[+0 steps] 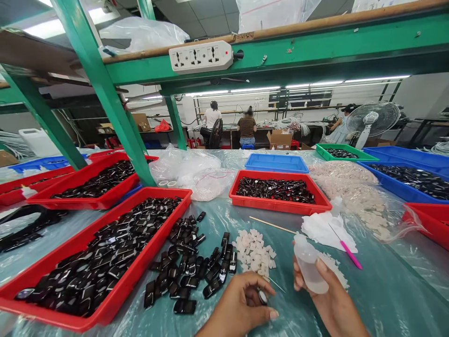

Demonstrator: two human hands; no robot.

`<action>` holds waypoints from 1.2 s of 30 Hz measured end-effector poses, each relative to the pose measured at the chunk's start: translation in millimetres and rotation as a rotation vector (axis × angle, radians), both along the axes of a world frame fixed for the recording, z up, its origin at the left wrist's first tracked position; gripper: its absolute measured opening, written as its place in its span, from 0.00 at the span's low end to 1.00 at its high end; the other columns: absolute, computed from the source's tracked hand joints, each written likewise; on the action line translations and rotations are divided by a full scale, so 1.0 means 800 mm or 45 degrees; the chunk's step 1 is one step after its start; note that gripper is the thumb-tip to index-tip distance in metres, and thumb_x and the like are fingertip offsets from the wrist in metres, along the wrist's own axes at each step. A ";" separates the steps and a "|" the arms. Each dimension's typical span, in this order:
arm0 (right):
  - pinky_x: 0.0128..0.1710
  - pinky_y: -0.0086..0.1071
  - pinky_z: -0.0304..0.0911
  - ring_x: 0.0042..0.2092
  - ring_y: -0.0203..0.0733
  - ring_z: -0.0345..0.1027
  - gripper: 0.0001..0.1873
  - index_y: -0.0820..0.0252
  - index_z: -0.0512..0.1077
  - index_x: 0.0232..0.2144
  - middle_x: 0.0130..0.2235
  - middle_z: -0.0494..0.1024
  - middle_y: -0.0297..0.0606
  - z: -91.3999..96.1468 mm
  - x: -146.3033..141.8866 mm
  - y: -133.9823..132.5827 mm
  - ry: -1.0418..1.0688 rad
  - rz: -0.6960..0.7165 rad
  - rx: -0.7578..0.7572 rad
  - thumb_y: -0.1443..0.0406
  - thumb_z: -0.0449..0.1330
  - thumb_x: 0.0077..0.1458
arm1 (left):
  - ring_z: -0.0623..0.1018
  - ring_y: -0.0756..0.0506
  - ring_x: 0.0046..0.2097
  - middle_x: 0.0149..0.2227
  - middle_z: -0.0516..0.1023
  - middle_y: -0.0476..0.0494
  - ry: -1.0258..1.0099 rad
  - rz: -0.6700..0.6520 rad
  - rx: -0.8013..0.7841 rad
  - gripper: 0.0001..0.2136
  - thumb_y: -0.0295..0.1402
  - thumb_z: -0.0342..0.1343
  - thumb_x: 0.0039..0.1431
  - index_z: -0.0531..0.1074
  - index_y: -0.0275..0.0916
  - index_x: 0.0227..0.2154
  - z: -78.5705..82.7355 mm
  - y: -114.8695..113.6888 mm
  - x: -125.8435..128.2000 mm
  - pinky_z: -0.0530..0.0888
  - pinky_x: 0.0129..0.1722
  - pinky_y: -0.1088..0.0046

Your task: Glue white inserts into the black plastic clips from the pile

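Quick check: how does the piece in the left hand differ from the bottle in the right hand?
The piece is dark and glossy; the bottle is translucent white. The piece is tiny, mostly hidden inside the left hand; the bottle is far bigger, sticking out above the right hand. Both are gripped over the plastic-covered table.

The left hand (240, 304) sits low in front of the person, back turned up, its fingers curled in and pinched against the thumb. Just beside it, apart, the right hand (328, 297) stands upright, palm facing inward, fingers wrapped closed, its wrist coming in from below.
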State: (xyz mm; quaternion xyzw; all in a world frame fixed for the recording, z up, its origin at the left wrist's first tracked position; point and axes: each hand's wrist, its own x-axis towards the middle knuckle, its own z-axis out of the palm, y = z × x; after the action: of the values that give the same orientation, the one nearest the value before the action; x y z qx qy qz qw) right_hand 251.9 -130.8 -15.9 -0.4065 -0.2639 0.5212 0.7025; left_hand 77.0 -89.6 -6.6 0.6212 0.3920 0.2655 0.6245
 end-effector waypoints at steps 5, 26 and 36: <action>0.21 0.29 0.57 0.20 0.33 0.56 0.14 0.59 0.74 0.28 0.23 0.72 0.34 0.004 -0.006 -0.002 0.280 0.166 0.056 0.55 0.56 0.51 | 0.70 0.53 0.25 0.34 0.69 0.46 -0.152 -0.045 -0.044 0.12 0.28 0.64 0.39 0.79 0.34 0.31 -0.005 0.002 0.001 0.67 0.28 0.75; 0.17 0.27 0.50 0.15 0.30 0.47 0.25 0.61 0.73 0.26 0.11 0.55 0.23 -0.008 -0.018 0.000 -0.069 -0.090 -0.252 0.44 0.62 0.39 | 0.69 0.50 0.23 0.23 0.75 0.47 0.218 0.237 0.450 0.07 0.27 0.66 0.39 0.79 0.36 0.26 0.003 0.001 -0.002 0.66 0.25 0.77; 0.17 0.26 0.48 0.17 0.33 0.53 0.22 0.59 0.74 0.25 0.16 0.68 0.30 -0.006 -0.016 -0.005 -0.378 -0.181 -0.195 0.47 0.64 0.36 | 0.71 0.48 0.24 0.26 0.77 0.44 0.320 0.177 0.647 0.06 0.29 0.65 0.43 0.78 0.36 0.28 0.007 -0.001 -0.005 0.67 0.26 0.76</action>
State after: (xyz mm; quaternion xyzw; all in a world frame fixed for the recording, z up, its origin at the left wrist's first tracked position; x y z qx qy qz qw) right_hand 238.9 -135.1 -20.3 -0.5490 -0.2950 0.4230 0.6578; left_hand 73.0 -90.5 -0.9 0.7575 0.4288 0.3182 0.3756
